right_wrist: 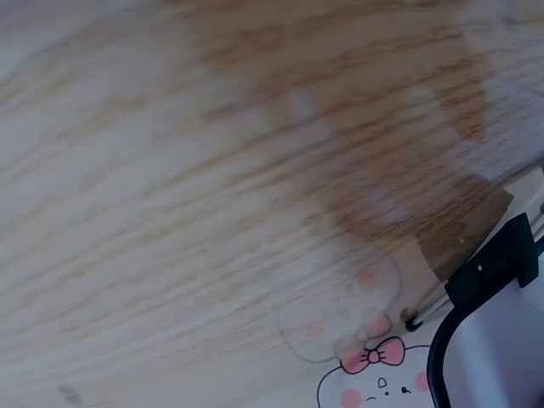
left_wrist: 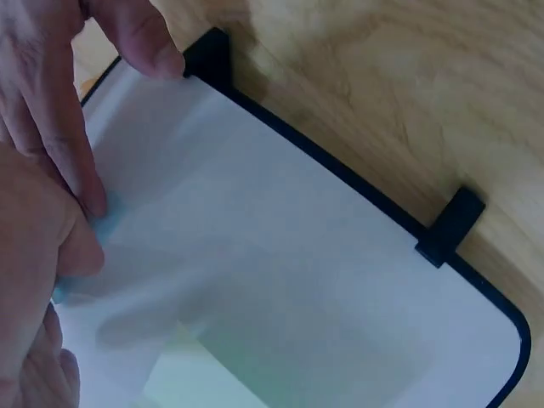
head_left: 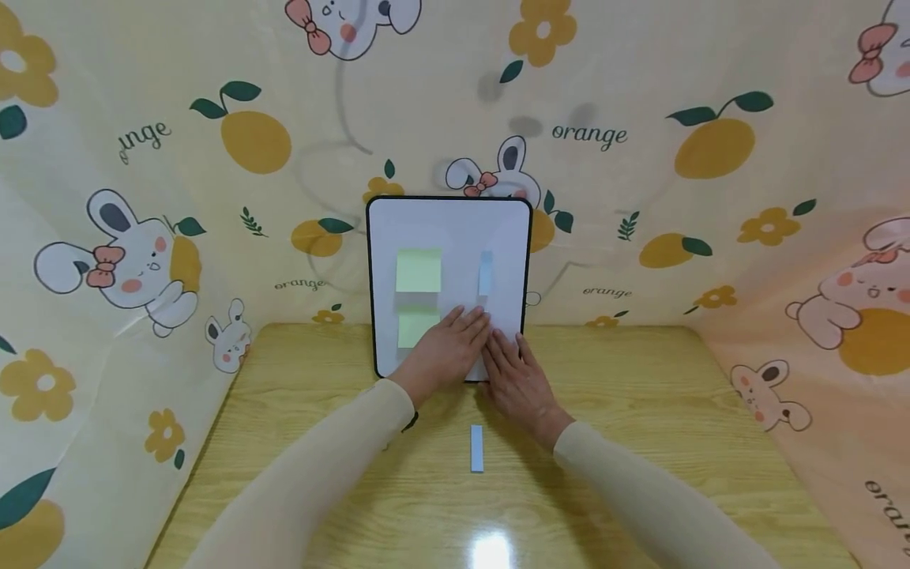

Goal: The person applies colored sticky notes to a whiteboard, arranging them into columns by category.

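Note:
A white board with a black rim [head_left: 455,229] stands upright against the back cloth. My left hand [head_left: 444,348] lies on its lower right part, fingers extended. Close beside it, my right hand [head_left: 522,387] touches the board's lower right edge with straight fingers. In the left wrist view, light blue paper [left_wrist: 109,223] peeks out from under the fingertips, mostly hidden by both hands. Above the hands a light blue strip [head_left: 486,273] is stuck to the board. Two pale green sticky notes [head_left: 419,270] are stuck on its left half, the lower one partly covered by my left hand.
Another light blue strip [head_left: 477,449] lies on the wooden table [head_left: 320,442] in front of the board. Black feet [left_wrist: 453,225] support the board's bottom edge. Patterned cloth [head_left: 242,237] with rabbits and oranges encloses the table at the back and sides.

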Demonstrator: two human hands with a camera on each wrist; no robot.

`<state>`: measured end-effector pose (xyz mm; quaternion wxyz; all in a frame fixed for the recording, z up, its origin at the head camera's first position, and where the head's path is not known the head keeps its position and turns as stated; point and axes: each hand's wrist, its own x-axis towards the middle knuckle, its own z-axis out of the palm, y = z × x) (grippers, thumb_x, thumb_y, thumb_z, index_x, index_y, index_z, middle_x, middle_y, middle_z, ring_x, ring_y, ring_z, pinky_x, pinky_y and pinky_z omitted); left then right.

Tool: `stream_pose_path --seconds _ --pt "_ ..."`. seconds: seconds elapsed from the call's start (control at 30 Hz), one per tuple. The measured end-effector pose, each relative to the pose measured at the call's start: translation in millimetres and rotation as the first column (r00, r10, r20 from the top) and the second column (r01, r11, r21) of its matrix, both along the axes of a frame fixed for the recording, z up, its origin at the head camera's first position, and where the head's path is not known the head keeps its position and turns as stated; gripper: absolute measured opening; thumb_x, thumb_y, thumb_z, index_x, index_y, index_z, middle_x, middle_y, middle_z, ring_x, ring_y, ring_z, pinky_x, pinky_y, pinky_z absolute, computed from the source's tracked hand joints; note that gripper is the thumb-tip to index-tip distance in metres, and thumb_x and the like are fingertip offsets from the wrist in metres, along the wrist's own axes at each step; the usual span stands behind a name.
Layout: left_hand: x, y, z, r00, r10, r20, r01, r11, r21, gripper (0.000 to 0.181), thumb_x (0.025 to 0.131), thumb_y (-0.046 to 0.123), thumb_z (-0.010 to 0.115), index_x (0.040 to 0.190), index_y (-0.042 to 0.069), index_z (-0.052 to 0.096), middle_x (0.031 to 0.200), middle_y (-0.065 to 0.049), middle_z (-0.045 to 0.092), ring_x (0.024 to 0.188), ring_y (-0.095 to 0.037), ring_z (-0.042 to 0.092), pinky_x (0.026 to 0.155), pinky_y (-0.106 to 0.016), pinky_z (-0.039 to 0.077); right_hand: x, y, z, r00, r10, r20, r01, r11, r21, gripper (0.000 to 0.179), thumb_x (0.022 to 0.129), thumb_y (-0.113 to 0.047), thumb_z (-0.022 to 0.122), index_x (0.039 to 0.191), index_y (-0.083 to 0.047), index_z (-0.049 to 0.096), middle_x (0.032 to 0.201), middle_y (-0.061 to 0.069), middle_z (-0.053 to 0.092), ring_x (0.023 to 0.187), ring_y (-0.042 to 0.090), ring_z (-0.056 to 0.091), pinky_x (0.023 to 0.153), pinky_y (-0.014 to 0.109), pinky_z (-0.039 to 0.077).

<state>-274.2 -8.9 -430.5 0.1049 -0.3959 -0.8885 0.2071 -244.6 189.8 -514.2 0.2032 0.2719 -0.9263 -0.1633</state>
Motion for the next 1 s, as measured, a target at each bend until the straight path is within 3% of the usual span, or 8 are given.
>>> stream_pose_path --seconds 0.23,0.53,0.83,1.0 --pt "-8.9 -7.0 -1.0 0.999 0.037 -0.006 -0.037 0.999 -0.016 0.056 0.116 0.026 0.036 0.168 0.01 0.026 0.176 -0.003 0.021 0.165 -0.021 0.01 0.136 -0.045 0.011 2.4 -2.3 3.3 1.0 -0.006 0.003 0.006 1.0 0.009 0.079 0.105 -0.048 0.061 0.164 -0.003 0.034 0.172 0.012 0.03 0.162 0.028 0.024 0.133 0.058 0.019" --pt "-14.8 -4.8 -1.6 0.997 -0.044 -0.057 0.043 0.999 -0.015 0.054 0.116 0.023 0.034 0.168 0.01 0.029 0.175 -0.003 0.025 0.165 -0.023 0.011 0.136 -0.043 0.014 2.3 -0.7 3.0 0.999 -0.025 0.043 0.025 1.0 0.004 0.08 0.106 -0.049 0.059 0.165 -0.003 0.031 0.174 0.011 0.027 0.163 0.028 0.021 0.133 0.059 0.017" --pt "-18.5 -17.4 0.0 0.997 -0.037 -0.071 0.038 0.999 0.002 0.052 0.115 0.026 0.038 0.166 0.012 0.036 0.173 -0.001 0.032 0.163 -0.019 0.021 0.135 -0.04 0.017 2.5 -0.7 4.0 0.997 -0.053 0.053 0.051 0.997 0.049 0.078 0.107 -0.052 0.054 0.165 -0.004 0.032 0.174 0.01 0.025 0.164 0.027 0.019 0.134 0.058 0.014" --pt "-21.4 -13.3 -2.3 0.995 -0.071 -0.065 0.072 0.997 0.001 0.053 0.115 0.025 0.034 0.167 0.011 0.032 0.174 -0.003 0.029 0.164 -0.021 0.017 0.136 -0.041 0.015 3.1 -1.3 4.3 0.997 -0.059 0.051 0.055 0.996 0.067 0.077 0.108 -0.053 0.052 0.165 -0.005 0.032 0.175 0.01 0.025 0.164 0.027 0.019 0.133 0.059 0.016"
